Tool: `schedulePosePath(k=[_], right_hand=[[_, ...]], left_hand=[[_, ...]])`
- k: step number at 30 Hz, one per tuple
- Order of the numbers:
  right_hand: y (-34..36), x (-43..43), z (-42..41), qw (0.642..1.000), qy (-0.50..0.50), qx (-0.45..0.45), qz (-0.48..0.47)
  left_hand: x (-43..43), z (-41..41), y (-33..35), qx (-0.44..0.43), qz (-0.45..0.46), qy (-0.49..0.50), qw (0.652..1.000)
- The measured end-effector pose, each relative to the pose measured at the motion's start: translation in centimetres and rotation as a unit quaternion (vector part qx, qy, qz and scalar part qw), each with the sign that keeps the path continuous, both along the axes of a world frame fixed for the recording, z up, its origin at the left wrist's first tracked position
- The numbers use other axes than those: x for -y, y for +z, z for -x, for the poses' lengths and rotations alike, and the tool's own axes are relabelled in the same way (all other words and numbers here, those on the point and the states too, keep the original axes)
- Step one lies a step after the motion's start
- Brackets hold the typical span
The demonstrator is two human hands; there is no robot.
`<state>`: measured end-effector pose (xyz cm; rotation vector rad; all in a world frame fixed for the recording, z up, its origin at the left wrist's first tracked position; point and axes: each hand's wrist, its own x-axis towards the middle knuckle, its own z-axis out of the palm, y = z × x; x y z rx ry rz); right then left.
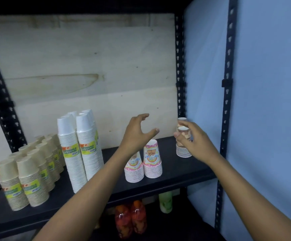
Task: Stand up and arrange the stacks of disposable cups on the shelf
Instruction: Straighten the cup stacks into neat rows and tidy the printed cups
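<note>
Paper cup stack point(183, 152), right hand point(195, 141) gripping it

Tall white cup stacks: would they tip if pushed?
Probably: the tall white cup stacks are high and narrow, so a push near the top would likely tip them. Being disposable cups, they are likely light. The printed labels suggest a wrapper, so each may move as one.
</note>
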<state>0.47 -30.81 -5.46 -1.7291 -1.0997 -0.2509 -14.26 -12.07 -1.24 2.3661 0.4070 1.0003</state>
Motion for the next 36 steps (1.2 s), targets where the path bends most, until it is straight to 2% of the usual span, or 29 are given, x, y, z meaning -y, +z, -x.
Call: schedulePosePath(k=[7,12,15,18,25,32,36], right_hand=[[0.3,-0.1,-4.0,0.998,-0.054,-0.004,0.031],[-1.7,-1.0,-7.6,0.992,-0.091,-0.06,0.06],[-3.3,-1.2,-9.1,0.99,-0.07,-0.102,0.072],[-4.8,-1.7,-10.5,0.988,-0.058,-0.138,0.047],[-6.8,-3.2,-12.5,0.988,-0.038,-0.151,0.017],[-7.8,-4.3,-13.0,0.987,-0.034,-0.151,0.031],[-8.0,-4.5,-12.8,0.989,-0.042,-0.136,0.048]], left_hand=[[-0.6,-9.1,3.8,-0.152,0.033,-0.068,0.985],[-1.2,-17.4,4.3,-0.249,-0.002,-0.065,0.966],[-2.1,-21.9,3.8,-0.285,0.034,-0.064,0.956],[-2.8,-25.7,3.2,-0.291,0.055,-0.057,0.953],[-3.3,-31.6,0.9,-0.32,-0.008,-0.029,0.947],[-4.5,-32.6,-0.1,-0.307,-0.024,-0.023,0.951],[-4.5,-32.3,0.0,-0.292,-0.002,-0.03,0.956]])
